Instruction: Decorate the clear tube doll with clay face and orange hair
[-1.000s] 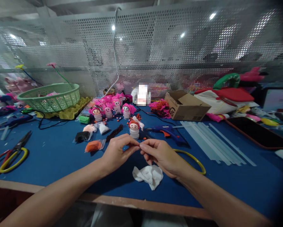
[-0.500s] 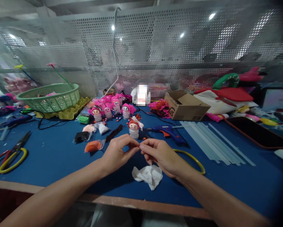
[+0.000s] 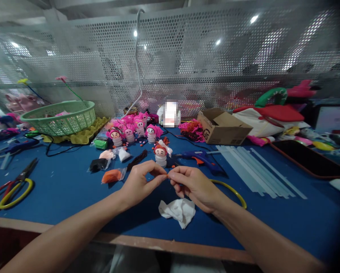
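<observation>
My left hand [image 3: 144,180] and my right hand [image 3: 191,185] meet fingertip to fingertip above the blue table. Both are pinched closed around a tiny orange bit [image 3: 167,176], too small to identify. Just behind the fingers stands a small doll [image 3: 160,151] with orange hair, a white bow and a clear ribbed body. A crumpled white tissue [image 3: 178,211] lies below my hands. To the left are a bag of orange clay-like material [image 3: 113,176] and a bundle of dark brown yarn [image 3: 137,159]. The yellow handle [image 3: 229,190] of some tool shows partly behind my right hand.
Pink-haired dolls [image 3: 140,127] stand at the back beside a green basket [image 3: 62,123]. Scissors [image 3: 18,185] lie at left. On the right are a blue glue gun [image 3: 202,158], clear glue sticks [image 3: 253,170], a cardboard box [image 3: 223,128] and a dark tablet-like slab [image 3: 312,159].
My fingertips have shifted very slightly, and a little more of the orange bit shows between them. Everything on the table stays where it was.
</observation>
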Available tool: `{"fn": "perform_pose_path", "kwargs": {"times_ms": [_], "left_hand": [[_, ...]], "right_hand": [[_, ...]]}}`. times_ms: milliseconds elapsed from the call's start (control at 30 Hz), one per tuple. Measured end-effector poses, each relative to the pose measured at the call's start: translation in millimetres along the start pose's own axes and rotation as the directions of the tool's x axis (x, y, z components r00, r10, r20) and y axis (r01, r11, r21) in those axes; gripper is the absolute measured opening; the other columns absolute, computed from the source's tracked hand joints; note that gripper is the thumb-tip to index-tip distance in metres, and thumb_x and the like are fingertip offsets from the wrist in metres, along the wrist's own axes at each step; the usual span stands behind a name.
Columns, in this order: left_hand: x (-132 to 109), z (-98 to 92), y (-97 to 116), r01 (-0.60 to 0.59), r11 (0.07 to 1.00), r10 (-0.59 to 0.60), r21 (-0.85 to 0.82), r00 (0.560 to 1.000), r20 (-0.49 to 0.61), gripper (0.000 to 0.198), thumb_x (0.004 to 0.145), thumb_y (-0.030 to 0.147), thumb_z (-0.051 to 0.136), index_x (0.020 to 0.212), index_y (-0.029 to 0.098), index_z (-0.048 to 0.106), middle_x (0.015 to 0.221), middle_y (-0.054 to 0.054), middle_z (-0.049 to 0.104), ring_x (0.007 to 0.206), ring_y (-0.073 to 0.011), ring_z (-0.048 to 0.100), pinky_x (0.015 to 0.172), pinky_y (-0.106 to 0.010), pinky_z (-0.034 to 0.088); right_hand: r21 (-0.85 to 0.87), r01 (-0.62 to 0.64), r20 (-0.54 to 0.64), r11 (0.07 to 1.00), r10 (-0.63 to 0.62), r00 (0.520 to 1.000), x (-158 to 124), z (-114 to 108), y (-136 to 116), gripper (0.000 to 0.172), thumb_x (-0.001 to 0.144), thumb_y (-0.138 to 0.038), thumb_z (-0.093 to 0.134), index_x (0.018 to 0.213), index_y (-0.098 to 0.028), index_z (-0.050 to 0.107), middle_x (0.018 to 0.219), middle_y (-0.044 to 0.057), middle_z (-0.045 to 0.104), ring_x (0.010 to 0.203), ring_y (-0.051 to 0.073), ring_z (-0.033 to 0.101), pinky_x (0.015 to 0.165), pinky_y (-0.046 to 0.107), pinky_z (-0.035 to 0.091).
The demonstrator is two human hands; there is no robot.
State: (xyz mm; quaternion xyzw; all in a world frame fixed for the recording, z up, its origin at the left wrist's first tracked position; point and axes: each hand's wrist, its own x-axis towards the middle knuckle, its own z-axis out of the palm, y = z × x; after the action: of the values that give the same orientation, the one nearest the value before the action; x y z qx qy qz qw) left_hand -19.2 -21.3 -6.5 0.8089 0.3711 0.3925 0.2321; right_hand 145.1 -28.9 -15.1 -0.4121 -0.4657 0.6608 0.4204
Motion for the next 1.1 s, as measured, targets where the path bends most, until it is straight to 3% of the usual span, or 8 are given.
{"fn": "perform_pose_path", "kwargs": {"times_ms": [200, 400, 533, 633, 700, 800, 967, 1100], "left_hand": [[2, -1.5, 0, 0.119, 0.986, -0.119, -0.115, 0.993, 0.005, 0.011, 0.074, 0.022, 0.057, 0.077, 0.012, 0.061, 0.072, -0.003, 0.063, 0.066, -0.0107, 0.056, 0.062, -0.02, 0.044], [2, -0.3, 0, 0.115, 0.984, -0.113, -0.138, 0.993, 0.025, 0.012, 0.074, 0.023, 0.057, 0.076, 0.011, 0.061, 0.073, -0.004, 0.063, 0.067, -0.0113, 0.056, 0.063, -0.022, 0.044], [6, -9.3, 3, 0.102, 0.988, -0.098, -0.119, 0.994, 0.042, 0.013, 0.074, 0.025, 0.057, 0.075, 0.012, 0.061, 0.072, -0.003, 0.063, 0.067, -0.0111, 0.056, 0.063, -0.021, 0.044], [11, -25.1, -2, 0.106, 0.994, -0.1, -0.034, 0.985, 0.139, 0.015, 0.074, 0.027, 0.057, 0.075, 0.013, 0.061, 0.073, -0.003, 0.064, 0.068, -0.011, 0.056, 0.064, -0.02, 0.044], [15, -36.2, -10, 0.134, 0.988, -0.151, 0.083, 0.953, 0.261, 0.015, 0.074, 0.027, 0.056, 0.076, 0.014, 0.062, 0.072, -0.002, 0.064, 0.066, -0.0111, 0.057, 0.062, -0.02, 0.043], [19, -46.8, -23, 0.139, 0.945, -0.24, 0.295, 0.909, 0.341, 0.013, 0.073, 0.023, 0.054, 0.076, 0.015, 0.064, 0.07, -0.001, 0.065, 0.063, -0.0115, 0.057, 0.057, -0.019, 0.041], [18, -44.4, -34, 0.043, 0.852, -0.316, 0.521, 0.837, 0.446, 0.013, 0.071, 0.017, 0.052, 0.073, 0.017, 0.064, 0.069, -0.001, 0.066, 0.061, -0.0115, 0.056, 0.055, -0.019, 0.037], [17, -39.0, -40, 0.021, 0.822, -0.338, 0.57, 0.822, 0.458, 0.013, 0.072, 0.022, 0.052, 0.072, 0.017, 0.064, 0.067, -0.001, 0.065, 0.06, -0.0121, 0.056, 0.053, -0.019, 0.035]], "right_hand": [[0.119, -0.032, 0.014, 0.992, 0.03, 0.999, 0, 1, -3, 0.024, 0.061, -0.033, 0.069, 0.064, -0.012, 0.057, 0.055, -0.002, 0.053, 0.043, 0.004, 0.044, 0.039, 0.017, 0.031], [0.126, -0.029, 0.015, 0.992, 0.027, 1.0, 0, 0, -1, 0.03, 0.059, -0.037, 0.071, 0.061, -0.013, 0.054, 0.051, -0.004, 0.05, 0.04, 0.003, 0.041, 0.038, 0.018, 0.029], [0.145, -0.046, 0.018, 0.988, 0.043, 0.999, 1, 0, -1, 0.03, 0.057, -0.035, 0.073, 0.059, -0.014, 0.052, 0.051, -0.005, 0.049, 0.041, 0.003, 0.039, 0.037, 0.017, 0.028], [0.146, -0.066, 0.012, 0.987, 0.065, 0.998, 1, 0, -1, 0.03, 0.057, -0.035, 0.073, 0.06, -0.013, 0.053, 0.052, -0.004, 0.05, 0.041, 0.003, 0.041, 0.038, 0.017, 0.029], [0.143, -0.082, 0.012, 0.986, 0.081, 0.997, 1, 0, -1, 0.03, 0.056, -0.035, 0.073, 0.063, -0.013, 0.055, 0.053, -0.004, 0.051, 0.042, 0.003, 0.042, 0.038, 0.018, 0.029], [0.142, -0.093, 0.012, 0.986, 0.092, 0.996, 2, -1, -1, 0.029, 0.057, -0.034, 0.073, 0.068, -0.012, 0.058, 0.055, -0.003, 0.052, 0.044, 0.004, 0.043, 0.039, 0.018, 0.031], [0.156, -0.101, 0.012, 0.983, 0.101, 0.995, 2, -1, -1, 0.029, 0.059, -0.036, 0.071, 0.068, -0.012, 0.057, 0.055, -0.003, 0.051, 0.045, 0.004, 0.043, 0.039, 0.017, 0.03], [0.169, -0.104, 0.019, 0.98, 0.102, 0.995, 1, -1, -1, 0.031, 0.062, -0.04, 0.068, 0.062, -0.013, 0.052, 0.052, -0.004, 0.047, 0.042, 0.003, 0.038, 0.037, 0.017, 0.025]]}}
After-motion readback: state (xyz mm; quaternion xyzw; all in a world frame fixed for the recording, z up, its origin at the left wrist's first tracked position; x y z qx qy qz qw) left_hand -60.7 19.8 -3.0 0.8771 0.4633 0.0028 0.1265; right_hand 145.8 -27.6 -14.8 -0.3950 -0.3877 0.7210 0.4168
